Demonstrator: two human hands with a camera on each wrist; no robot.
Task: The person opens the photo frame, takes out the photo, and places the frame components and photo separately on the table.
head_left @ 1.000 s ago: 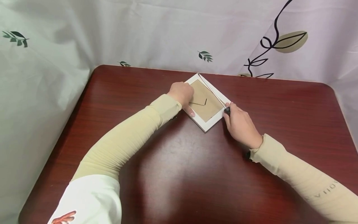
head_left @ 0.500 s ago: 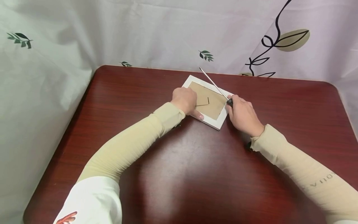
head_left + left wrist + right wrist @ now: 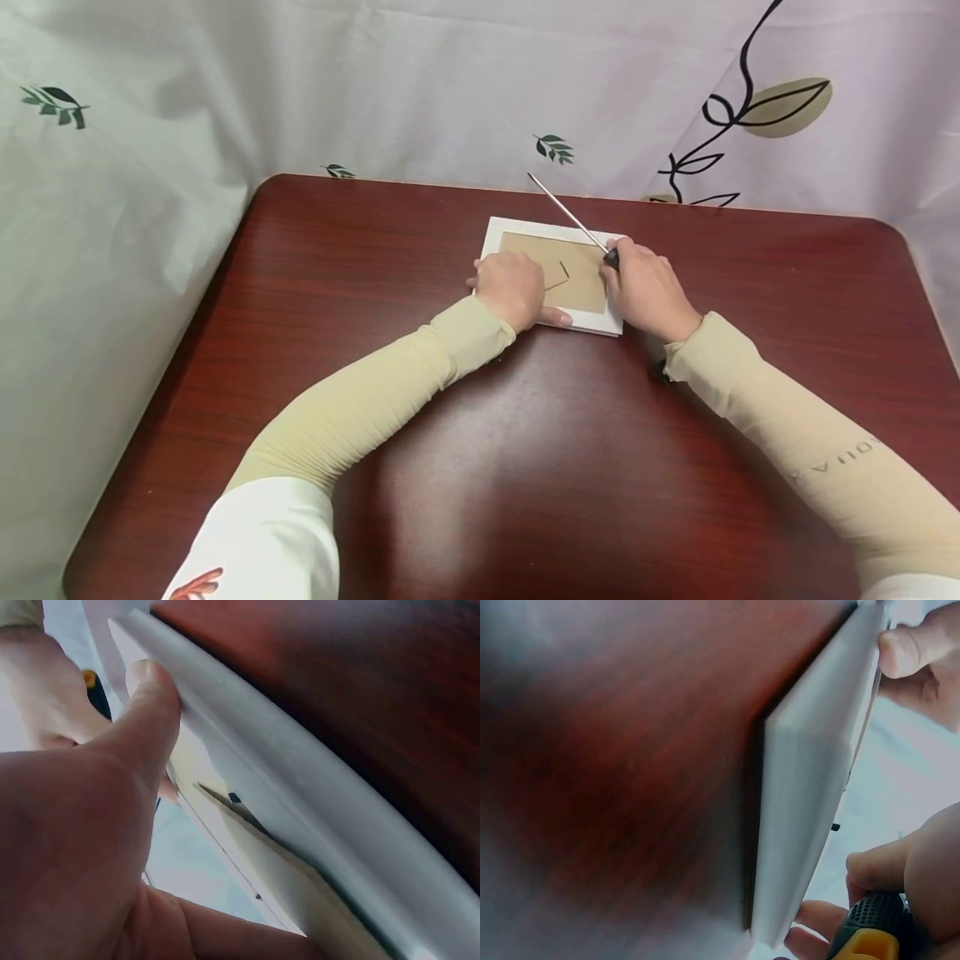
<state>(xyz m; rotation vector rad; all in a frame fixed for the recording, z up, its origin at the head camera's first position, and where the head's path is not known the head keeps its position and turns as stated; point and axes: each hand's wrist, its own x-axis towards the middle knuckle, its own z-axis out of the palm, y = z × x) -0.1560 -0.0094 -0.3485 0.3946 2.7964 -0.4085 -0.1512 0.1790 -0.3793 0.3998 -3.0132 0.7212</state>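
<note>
A white picture frame (image 3: 557,227) lies back side up on the table, its tan backing board (image 3: 588,287) facing me. A dark clip and the edge of a raised flap (image 3: 277,862) show on the backing. My left hand (image 3: 512,287) grips the frame's left part, thumb along the near edge and fingers over the backing. My right hand (image 3: 648,287) holds a screwdriver (image 3: 566,211) at the frame's right end, its fingers touching the frame there. The metal shaft slants up and left across the far edge. The black and yellow handle (image 3: 866,941) is mostly hidden in the palm.
Under the frame is a dark red wooden table (image 3: 510,467) with rounded corners. A pale curtain (image 3: 420,92) with leaf prints hangs behind its far edge and along the left side.
The frame has turned from a diamond-like slant to nearly square with the table. Left hand moved right and nearer; right hand moved slightly up with the screwdriver, whose tip now reaches past the frame.
</note>
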